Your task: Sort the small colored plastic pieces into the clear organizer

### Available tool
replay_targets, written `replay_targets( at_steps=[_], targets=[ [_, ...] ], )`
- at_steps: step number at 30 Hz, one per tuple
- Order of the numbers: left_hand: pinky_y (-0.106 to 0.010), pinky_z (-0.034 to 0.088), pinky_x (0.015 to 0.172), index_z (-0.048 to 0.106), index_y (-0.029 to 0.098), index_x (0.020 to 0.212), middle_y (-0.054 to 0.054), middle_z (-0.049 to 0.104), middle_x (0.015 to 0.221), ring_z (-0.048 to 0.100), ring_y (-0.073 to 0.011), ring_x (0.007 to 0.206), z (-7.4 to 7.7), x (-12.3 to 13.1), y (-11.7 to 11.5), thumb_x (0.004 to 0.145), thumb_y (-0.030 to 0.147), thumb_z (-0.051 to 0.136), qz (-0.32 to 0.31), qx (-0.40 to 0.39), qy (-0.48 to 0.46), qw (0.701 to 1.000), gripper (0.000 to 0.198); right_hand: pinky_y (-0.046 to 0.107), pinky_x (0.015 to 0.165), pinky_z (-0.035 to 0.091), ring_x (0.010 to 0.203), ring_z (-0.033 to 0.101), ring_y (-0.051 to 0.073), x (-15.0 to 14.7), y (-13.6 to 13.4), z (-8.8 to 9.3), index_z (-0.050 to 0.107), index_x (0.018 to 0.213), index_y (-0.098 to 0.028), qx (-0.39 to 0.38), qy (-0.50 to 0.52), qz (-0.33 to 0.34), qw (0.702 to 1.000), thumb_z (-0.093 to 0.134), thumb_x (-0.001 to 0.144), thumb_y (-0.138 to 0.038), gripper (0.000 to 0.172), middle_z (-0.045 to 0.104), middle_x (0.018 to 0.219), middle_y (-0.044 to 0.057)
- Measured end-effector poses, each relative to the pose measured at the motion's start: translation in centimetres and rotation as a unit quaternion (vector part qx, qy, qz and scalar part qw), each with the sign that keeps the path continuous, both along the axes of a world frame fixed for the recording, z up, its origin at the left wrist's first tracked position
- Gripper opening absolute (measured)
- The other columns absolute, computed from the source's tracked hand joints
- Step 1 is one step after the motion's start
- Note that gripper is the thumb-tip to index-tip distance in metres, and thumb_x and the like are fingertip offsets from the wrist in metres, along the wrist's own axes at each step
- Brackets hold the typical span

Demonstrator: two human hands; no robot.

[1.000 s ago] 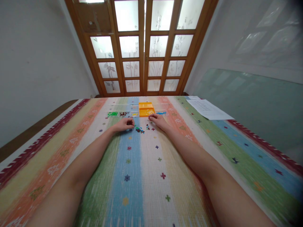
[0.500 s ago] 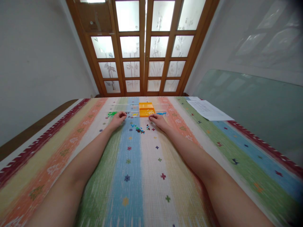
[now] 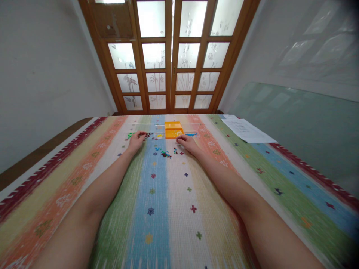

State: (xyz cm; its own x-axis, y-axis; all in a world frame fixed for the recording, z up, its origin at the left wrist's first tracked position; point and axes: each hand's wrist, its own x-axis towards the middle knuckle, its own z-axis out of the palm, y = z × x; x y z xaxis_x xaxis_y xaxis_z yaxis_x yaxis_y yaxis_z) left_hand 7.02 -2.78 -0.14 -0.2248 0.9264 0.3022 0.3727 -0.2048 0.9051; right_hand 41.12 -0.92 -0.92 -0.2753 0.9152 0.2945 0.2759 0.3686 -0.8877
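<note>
The left hand is at the far side of the bench, between the green pieces and the brown pieces, partly covering both. Its fingers are bent and drawn in, tips beside the brown pieces, a posture that seems suited to handling very small things; I cannot tell whether they have hold of 1.

The right hand rests just in front of the orange box, thumb and index finger brought close together, likely for a fine pinch. Whether a piece is between them is too small to tell.

Nearer the person, a mixed pile lies loose between the 2 forearms, with a small cluster to its right, probably so that either hand can get at them easily. Behind, colours sit apart, presumably to avoid mixing: yellow pieces in a clear box, white pieces in the orange box, blue pieces to its right. The paper lies well apart from the pieces, off to the right.
</note>
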Motion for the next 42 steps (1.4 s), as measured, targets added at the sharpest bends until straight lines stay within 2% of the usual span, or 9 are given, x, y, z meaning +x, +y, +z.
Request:
replay_targets(
  at_steps=[5, 13, 17, 20, 22, 25, 28, 34, 42],
  targets=[
    [-0.032, 0.053, 0.078, 0.074, 0.018, 0.112, -0.008, 0.076, 0.106, 0.064, -0.0185, 0.077, -0.7, -0.4, 0.3, 0.083, 0.031, 0.061, 0.007, -0.001, 0.034, 0.999, 0.035, 0.033, 0.084, 0.052, 0.087, 0.067, 0.020, 0.0, -0.1, 0.0, 0.075, 0.094, -0.022, 0.001, -0.004, -0.001, 1.000, 0.062, 0.085, -0.033, 0.019, 0.076, 0.094, 0.004],
    [-0.036, 0.051, 0.090, 0.076, 0.019, 0.108, -0.008, 0.076, 0.112, 0.065, -0.0215, 0.088, -0.6, -0.1, -0.4, 0.086, 0.026, 0.058, -0.028, 0.034, 0.177, 0.983, 0.029, 0.034, 0.085, 0.051, 0.090, 0.068, 0.021, 0.1, -0.2, 0.2, 0.076, 0.095, -0.021, 0.006, -0.017, -0.001, 1.000, 0.062, 0.086, -0.034, 0.021, 0.077, 0.095, 0.005],
    [-0.038, 0.051, 0.090, 0.077, 0.019, 0.105, -0.009, 0.075, 0.109, 0.065, -0.0233, 0.090, -0.3, 0.6, -1.1, 0.089, 0.026, 0.058, -0.055, 0.034, 0.216, 0.974, 0.026, 0.035, 0.088, 0.050, 0.090, 0.068, 0.022, -0.2, -0.4, 0.1, 0.077, 0.093, -0.023, 0.051, -0.067, 0.002, 0.996, 0.062, 0.087, -0.031, 0.018, 0.078, 0.097, 0.004],
    [-0.036, 0.050, 0.088, 0.078, 0.020, 0.103, -0.008, 0.074, 0.106, 0.065, -0.0234, 0.091, -0.1, 1.1, -1.5, 0.089, 0.027, 0.058, -0.082, 0.038, 0.248, 0.964, 0.025, 0.034, 0.084, 0.050, 0.085, 0.067, 0.021, -0.2, -0.6, 0.1, 0.077, 0.088, -0.023, 0.078, -0.105, 0.014, 0.991, 0.061, 0.087, -0.030, 0.018, 0.077, 0.092, 0.004],
    [-0.035, 0.050, 0.087, 0.078, 0.022, 0.102, -0.007, 0.074, 0.104, 0.065, -0.0226, 0.090, 0.2, 1.4, -1.8, 0.089, 0.027, 0.058, -0.096, 0.043, 0.268, 0.958, 0.024, 0.032, 0.080, 0.049, 0.080, 0.065, 0.020, 0.1, -0.6, 0.4, 0.076, 0.083, -0.023, 0.086, -0.129, 0.034, 0.987, 0.061, 0.084, -0.026, 0.016, 0.075, 0.085, 0.003],
    [-0.034, 0.049, 0.086, 0.079, 0.022, 0.101, -0.006, 0.074, 0.102, 0.064, -0.0220, 0.087, 0.5, 1.7, -2.1, 0.091, 0.029, 0.057, -0.114, 0.048, 0.286, 0.950, 0.024, 0.030, 0.076, 0.047, 0.075, 0.062, 0.018, 0.7, -0.7, 1.1, 0.073, 0.075, -0.023, 0.083, -0.178, 0.108, 0.975, 0.062, 0.079, -0.020, 0.012, 0.071, 0.076, 0.001],
    [-0.034, 0.048, 0.084, 0.079, 0.022, 0.099, -0.006, 0.074, 0.102, 0.064, -0.0219, 0.086, 0.7, 1.9, -2.2, 0.092, 0.031, 0.056, -0.133, 0.048, 0.301, 0.943, 0.026, 0.031, 0.078, 0.047, 0.077, 0.060, 0.018, 1.2, -1.1, 1.8, 0.072, 0.073, -0.023, 0.098, -0.204, 0.156, 0.961, 0.065, 0.079, -0.020, 0.009, 0.069, 0.078, 0.002],
    [-0.033, 0.047, 0.084, 0.079, 0.023, 0.095, -0.005, 0.074, 0.097, 0.064, -0.0223, 0.088, 0.9, 2.2, -2.4, 0.091, 0.032, 0.057, -0.159, 0.041, 0.314, 0.935, 0.025, 0.035, 0.088, 0.046, 0.092, 0.060, 0.023, 1.0, -1.8, 2.3, 0.074, 0.080, -0.023, 0.131, -0.219, 0.148, 0.956, 0.076, 0.079, -0.024, 0.002, 0.069, 0.092, 0.005],
    [-0.034, 0.048, 0.089, 0.079, 0.023, 0.095, -0.006, 0.075, 0.098, 0.065, -0.0234, 0.093, 0.9, 2.3, -2.4, 0.091, 0.031, 0.057, -0.164, 0.038, 0.325, 0.930, 0.024, 0.036, 0.093, 0.046, 0.098, 0.061, 0.024, 1.0, -1.6, 2.2, 0.079, 0.095, -0.025, 0.142, -0.223, 0.181, 0.947, 0.073, 0.086, -0.026, 0.012, 0.070, 0.099, 0.007]
  ],
)
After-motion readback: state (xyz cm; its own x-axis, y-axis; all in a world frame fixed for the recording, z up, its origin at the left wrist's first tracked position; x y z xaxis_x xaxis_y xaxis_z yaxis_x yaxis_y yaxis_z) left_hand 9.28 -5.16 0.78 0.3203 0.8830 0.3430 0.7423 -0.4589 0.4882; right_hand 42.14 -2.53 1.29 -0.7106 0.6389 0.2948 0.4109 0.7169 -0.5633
